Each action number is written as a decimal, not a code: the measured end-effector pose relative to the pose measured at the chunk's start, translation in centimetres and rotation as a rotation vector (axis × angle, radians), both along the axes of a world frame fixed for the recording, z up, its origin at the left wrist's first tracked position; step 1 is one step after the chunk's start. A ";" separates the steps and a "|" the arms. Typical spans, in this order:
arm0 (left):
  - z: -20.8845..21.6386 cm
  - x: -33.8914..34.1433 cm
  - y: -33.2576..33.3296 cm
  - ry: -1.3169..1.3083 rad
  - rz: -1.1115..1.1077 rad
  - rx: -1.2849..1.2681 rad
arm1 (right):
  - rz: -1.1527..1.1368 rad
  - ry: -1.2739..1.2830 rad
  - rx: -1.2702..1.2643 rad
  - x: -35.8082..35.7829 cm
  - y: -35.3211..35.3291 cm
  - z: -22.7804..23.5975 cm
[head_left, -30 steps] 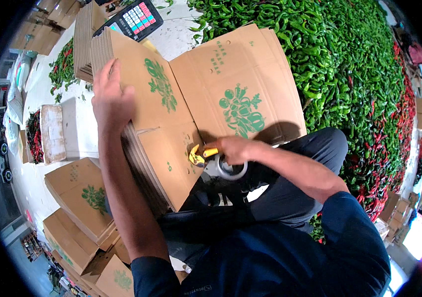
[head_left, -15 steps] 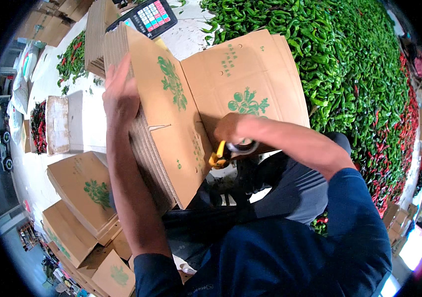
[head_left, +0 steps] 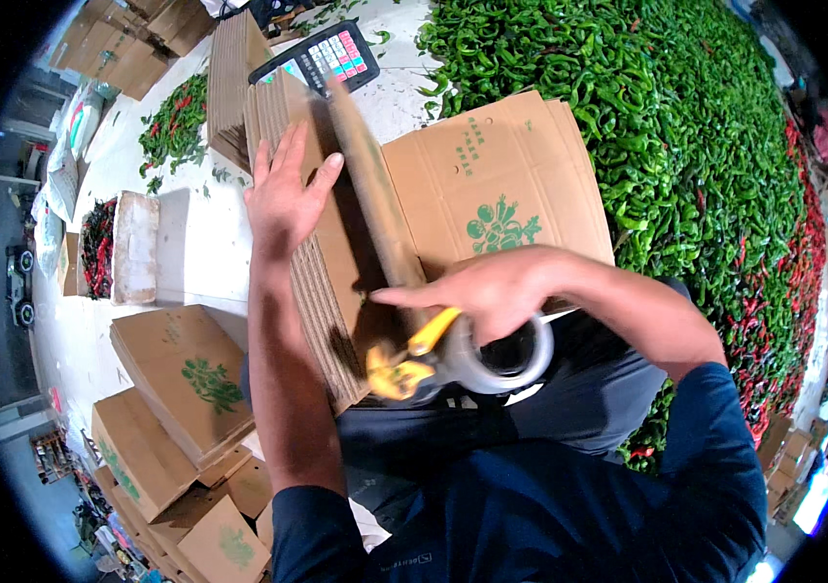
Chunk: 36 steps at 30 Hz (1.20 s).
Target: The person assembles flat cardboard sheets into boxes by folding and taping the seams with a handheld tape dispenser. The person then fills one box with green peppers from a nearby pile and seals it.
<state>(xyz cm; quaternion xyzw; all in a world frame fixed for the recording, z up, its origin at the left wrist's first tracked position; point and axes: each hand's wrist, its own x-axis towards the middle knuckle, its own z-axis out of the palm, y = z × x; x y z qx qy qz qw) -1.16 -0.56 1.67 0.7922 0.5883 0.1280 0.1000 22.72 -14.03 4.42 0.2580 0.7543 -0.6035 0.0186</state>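
My left hand (head_left: 286,190) lies flat with fingers spread on a stack of flattened brown cardboard boxes (head_left: 312,291) standing on edge in front of me. One flat box (head_left: 375,209) is lifted off the stack and seen edge-on. Another flat box (head_left: 497,194) with green print lies beyond it. My right hand (head_left: 492,291) grips a yellow-handled tape dispenser (head_left: 453,360) with a roll of clear tape, held by the lower end of the lifted box.
A huge heap of green peppers (head_left: 667,126) with some red ones fills the right side. A scale keypad (head_left: 322,60) sits at the top. Assembled boxes (head_left: 186,379) pile at lower left. A white crate (head_left: 137,248) of red peppers stands on the pale floor.
The front flat box has swung up from lying open to edge-on. My right hand with the tape dispenser came out from behind it, toward me. My left hand stayed on the stack.
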 end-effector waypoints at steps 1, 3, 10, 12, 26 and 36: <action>0.0 0.1 0.2 0.019 0.024 0.000 | -0.036 -0.020 0.038 2.4 -0.5 0.6; 0.1 -0.5 0.5 -0.029 0.062 -0.035 | -0.098 -0.179 0.079 7.7 -1.3 3.2; -1.3 -0.7 0.2 -0.070 -0.043 0.096 | -0.931 -0.396 0.256 14.3 -3.5 -0.1; -1.1 -0.2 0.6 -0.116 -0.104 0.164 | -1.099 -0.427 0.128 12.0 -2.1 -5.9; -1.0 -2.1 0.8 -0.061 -0.248 0.236 | -1.059 -0.157 0.147 -4.4 15.1 -18.1; -1.6 -2.4 1.3 -0.061 -0.210 0.229 | -0.682 -0.222 -0.012 -3.4 7.8 -15.3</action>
